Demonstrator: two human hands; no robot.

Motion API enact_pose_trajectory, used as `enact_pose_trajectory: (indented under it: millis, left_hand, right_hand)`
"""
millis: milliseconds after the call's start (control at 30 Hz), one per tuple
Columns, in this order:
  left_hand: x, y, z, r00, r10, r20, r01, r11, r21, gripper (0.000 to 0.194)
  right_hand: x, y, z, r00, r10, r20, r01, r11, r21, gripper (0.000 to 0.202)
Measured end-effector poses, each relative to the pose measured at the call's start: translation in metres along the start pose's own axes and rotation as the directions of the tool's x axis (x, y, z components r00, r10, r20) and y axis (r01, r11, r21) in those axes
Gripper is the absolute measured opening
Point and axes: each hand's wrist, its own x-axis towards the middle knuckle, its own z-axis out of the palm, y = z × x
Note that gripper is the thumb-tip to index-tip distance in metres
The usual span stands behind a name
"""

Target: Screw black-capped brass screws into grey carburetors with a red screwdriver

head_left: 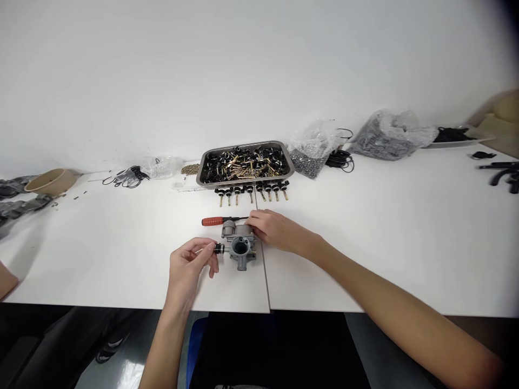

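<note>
A grey metal carburetor point(241, 246) stands on the white table near its front edge. My left hand point(193, 260) pinches a black ribbed cap point(219, 248) at the carburetor's left side. My right hand point(272, 229) is closed on the carburetor's upper right side, its fingertips partly hidden behind the body. Just behind the carburetor lies a screwdriver with a red handle point(212, 221), its shaft running toward my right fingers.
Behind is a metal tray point(288, 172) of black and brass parts, with several such parts point(237, 195) lined up before it. Plastic bags of small parts point(314, 154) stand right of it. A tan bowl point(52, 182) is far left, near another person's arm point(6, 281).
</note>
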Motion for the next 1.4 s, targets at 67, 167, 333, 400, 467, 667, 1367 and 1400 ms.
enact_pose_trajectory:
  millis: [67, 167, 333, 400, 467, 667, 1367, 1400]
  left_hand:
    - [-0.001, 0.0, -0.001, 1.0, 0.001, 0.01, -0.001, 1.0, 0.007, 0.03]
    - [-0.002, 0.002, -0.004, 1.0, -0.014, 0.004, 0.013, 1.0, 0.015, 0.032]
    - [-0.004, 0.0, -0.011, 0.998, -0.064, -0.009, 0.064, 0.998, -0.001, 0.033]
    - [-0.003, -0.002, -0.012, 0.998, -0.063, -0.025, 0.063, 0.998, 0.0, 0.033]
    - [-0.002, -0.003, -0.011, 0.997, -0.051, -0.052, 0.052, 0.999, 0.013, 0.034]
    - [-0.007, -0.002, -0.001, 0.998, -0.041, -0.057, 0.046, 0.994, 0.099, 0.033]
    - [-0.042, -0.011, 0.032, 0.961, 0.248, -0.125, -0.123, 0.782, 0.611, 0.051]
    - [-0.042, -0.012, 0.034, 0.954, 0.279, -0.105, -0.143, 0.736, 0.662, 0.051]
  right_hand:
    - [0.0, 0.0, 0.0, 1.0, -0.003, -0.002, 0.003, 1.0, -0.002, 0.018]
    - [-0.001, -0.001, -0.001, 1.0, -0.006, -0.005, 0.006, 1.0, -0.008, 0.019]
    - [-0.001, 0.0, -0.001, 1.0, -0.008, -0.005, 0.008, 1.0, -0.014, 0.019]
    - [-0.001, 0.0, -0.001, 1.0, -0.011, -0.006, 0.011, 1.0, -0.014, 0.019]
    - [-0.001, 0.0, 0.0, 1.0, -0.014, -0.008, 0.014, 1.0, -0.013, 0.019]
    - [-0.002, -0.002, -0.001, 0.999, -0.041, -0.03, 0.045, 0.986, 0.161, 0.034]
    - [-0.005, 0.0, 0.001, 0.996, -0.088, -0.013, 0.085, 0.899, 0.43, 0.072]
    - [-0.005, 0.001, 0.002, 0.996, -0.085, -0.014, 0.083, 0.9, 0.427, 0.074]
